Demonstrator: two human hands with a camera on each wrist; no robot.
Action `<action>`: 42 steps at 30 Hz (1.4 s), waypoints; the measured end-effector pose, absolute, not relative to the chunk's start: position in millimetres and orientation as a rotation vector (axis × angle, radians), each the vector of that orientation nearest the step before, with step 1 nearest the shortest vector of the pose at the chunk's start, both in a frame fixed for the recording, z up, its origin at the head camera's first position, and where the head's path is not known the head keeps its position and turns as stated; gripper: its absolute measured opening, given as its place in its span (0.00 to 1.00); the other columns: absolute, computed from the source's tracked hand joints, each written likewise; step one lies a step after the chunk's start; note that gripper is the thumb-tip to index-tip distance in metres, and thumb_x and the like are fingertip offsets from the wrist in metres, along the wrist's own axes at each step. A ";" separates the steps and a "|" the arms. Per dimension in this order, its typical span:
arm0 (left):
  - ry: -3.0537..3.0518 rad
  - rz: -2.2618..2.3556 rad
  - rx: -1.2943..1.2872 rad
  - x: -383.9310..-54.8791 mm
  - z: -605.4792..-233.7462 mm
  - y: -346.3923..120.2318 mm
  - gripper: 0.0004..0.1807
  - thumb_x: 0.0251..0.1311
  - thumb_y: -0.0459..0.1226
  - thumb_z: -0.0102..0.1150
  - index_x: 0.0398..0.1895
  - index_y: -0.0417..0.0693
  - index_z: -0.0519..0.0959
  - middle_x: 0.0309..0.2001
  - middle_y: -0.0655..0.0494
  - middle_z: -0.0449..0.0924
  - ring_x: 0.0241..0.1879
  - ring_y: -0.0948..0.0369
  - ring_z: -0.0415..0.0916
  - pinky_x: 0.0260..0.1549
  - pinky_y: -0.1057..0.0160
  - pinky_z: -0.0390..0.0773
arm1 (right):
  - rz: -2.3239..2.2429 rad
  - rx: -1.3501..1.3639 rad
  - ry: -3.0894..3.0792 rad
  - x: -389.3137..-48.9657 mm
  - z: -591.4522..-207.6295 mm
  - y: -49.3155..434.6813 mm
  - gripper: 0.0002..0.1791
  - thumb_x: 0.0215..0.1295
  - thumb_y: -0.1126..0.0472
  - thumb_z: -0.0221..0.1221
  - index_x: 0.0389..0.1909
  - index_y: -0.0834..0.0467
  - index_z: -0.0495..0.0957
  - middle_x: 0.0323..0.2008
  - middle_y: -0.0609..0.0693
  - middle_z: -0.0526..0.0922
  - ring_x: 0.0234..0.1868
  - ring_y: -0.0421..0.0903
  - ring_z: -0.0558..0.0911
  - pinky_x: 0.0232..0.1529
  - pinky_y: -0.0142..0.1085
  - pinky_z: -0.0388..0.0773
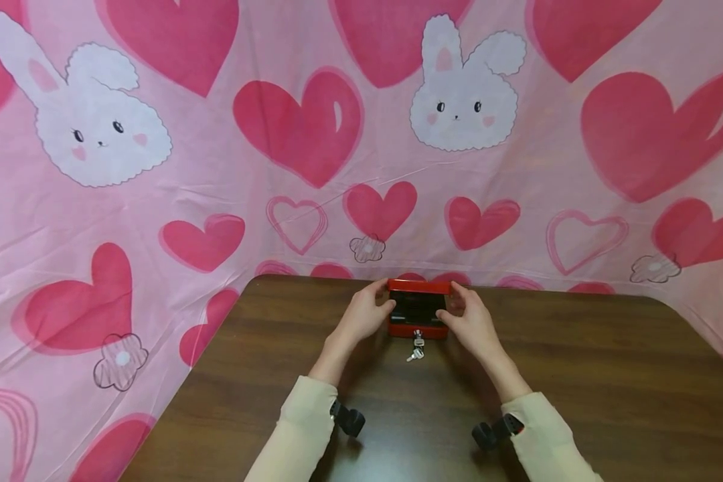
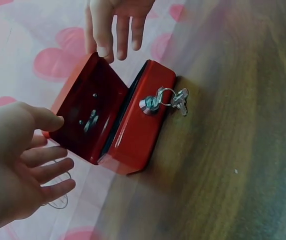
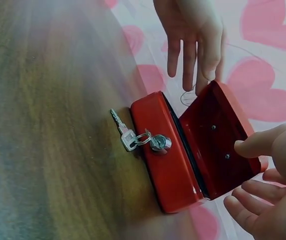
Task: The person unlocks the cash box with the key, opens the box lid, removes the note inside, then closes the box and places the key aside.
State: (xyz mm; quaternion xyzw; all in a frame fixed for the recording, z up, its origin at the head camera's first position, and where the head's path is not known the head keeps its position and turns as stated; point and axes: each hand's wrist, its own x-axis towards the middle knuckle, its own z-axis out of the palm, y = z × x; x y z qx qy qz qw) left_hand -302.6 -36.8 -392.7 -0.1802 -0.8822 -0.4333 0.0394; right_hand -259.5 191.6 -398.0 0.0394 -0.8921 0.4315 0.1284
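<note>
A small red metal cash box (image 1: 402, 331) stands on the table with its hinged lid (image 1: 420, 286) raised. My left hand (image 1: 364, 314) pinches the lid's left end, thumb on the inner face and the other fingers behind it. At the opposite end my right hand (image 1: 472, 323) holds the lid the same way, its thumb (image 3: 248, 146) over the inside edge. A key sits in the round silver lock (image 2: 149, 105) on the front wall, and a ring hangs from it with another key (image 3: 127, 137). Inside, the box looks dark.
The brown wood-grain table (image 1: 578, 375) reaches back to a pink cloth (image 1: 385, 134) printed with hearts and rabbits. The box stands near the table's far edge, close to that cloth. Each wrist wears a black camera (image 1: 349, 420) on a strap.
</note>
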 end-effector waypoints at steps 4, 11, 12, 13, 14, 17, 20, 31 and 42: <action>-2.694 -1.403 -0.544 -303.3 -390.7 -34.8 0.34 0.66 0.39 0.59 0.74 0.47 0.63 0.65 0.42 0.75 0.65 0.48 0.73 0.67 0.47 0.68 | 1.271 0.137 -2.542 -263.5 -396.2 191.1 0.38 0.63 0.63 0.63 0.72 0.67 0.60 0.62 0.68 0.72 0.57 0.64 0.78 0.63 0.57 0.72; -2.696 -1.459 -0.547 -306.1 -391.9 -31.0 0.38 0.67 0.37 0.58 0.78 0.51 0.56 0.71 0.43 0.68 0.68 0.46 0.69 0.67 0.45 0.67 | 1.226 0.194 -2.504 -274.2 -397.6 192.7 0.37 0.63 0.65 0.61 0.72 0.67 0.61 0.63 0.68 0.71 0.55 0.64 0.79 0.61 0.57 0.73; -2.702 -1.452 -0.547 -306.5 -392.1 -30.6 0.38 0.67 0.37 0.58 0.78 0.51 0.55 0.71 0.44 0.67 0.68 0.46 0.69 0.68 0.45 0.67 | 1.220 0.201 -2.506 -275.3 -397.4 193.0 0.37 0.63 0.64 0.61 0.72 0.67 0.61 0.63 0.69 0.71 0.55 0.64 0.79 0.61 0.57 0.73; -2.710 -1.446 -0.544 -306.5 -392.2 -30.4 0.39 0.67 0.38 0.58 0.79 0.51 0.54 0.72 0.44 0.66 0.69 0.46 0.68 0.68 0.44 0.66 | 1.218 0.202 -2.509 -276.8 -397.7 193.3 0.37 0.63 0.64 0.62 0.72 0.67 0.61 0.63 0.69 0.71 0.55 0.64 0.79 0.61 0.57 0.73; -2.718 -1.439 -0.543 -306.8 -392.3 -30.0 0.40 0.66 0.38 0.58 0.79 0.51 0.53 0.73 0.45 0.65 0.70 0.46 0.67 0.69 0.44 0.65 | 1.215 0.207 -2.512 -278.1 -397.8 193.7 0.37 0.63 0.64 0.62 0.72 0.67 0.60 0.62 0.69 0.71 0.54 0.65 0.79 0.61 0.57 0.73; -2.740 -1.433 -0.545 -307.0 -391.4 -28.9 0.43 0.66 0.37 0.59 0.80 0.53 0.50 0.75 0.47 0.61 0.72 0.48 0.63 0.70 0.43 0.61 | 1.210 0.219 -2.524 -281.9 -397.7 195.2 0.38 0.63 0.64 0.62 0.73 0.66 0.60 0.62 0.70 0.71 0.55 0.65 0.80 0.61 0.57 0.73; -2.746 -1.445 -0.559 -307.5 -389.1 -26.4 0.45 0.65 0.37 0.60 0.80 0.57 0.47 0.76 0.51 0.59 0.74 0.50 0.59 0.72 0.42 0.59 | 1.215 0.242 -2.523 -285.6 -397.1 197.8 0.37 0.63 0.65 0.61 0.73 0.66 0.60 0.61 0.70 0.72 0.56 0.66 0.79 0.62 0.57 0.73; -2.756 -1.403 -0.613 -320.4 -390.4 -25.2 0.48 0.64 0.36 0.61 0.81 0.60 0.44 0.74 0.50 0.62 0.73 0.50 0.62 0.70 0.42 0.60 | 1.167 0.243 -2.596 -294.9 -391.6 201.1 0.37 0.66 0.63 0.59 0.74 0.64 0.58 0.69 0.69 0.66 0.67 0.65 0.68 0.69 0.60 0.63; -2.751 -1.413 -0.683 -331.7 -384.5 -24.9 0.43 0.63 0.33 0.60 0.78 0.58 0.51 0.67 0.44 0.72 0.67 0.46 0.70 0.68 0.39 0.64 | 1.192 0.300 -2.626 -294.3 -394.6 209.3 0.39 0.66 0.63 0.60 0.75 0.66 0.55 0.69 0.69 0.67 0.63 0.67 0.74 0.68 0.59 0.65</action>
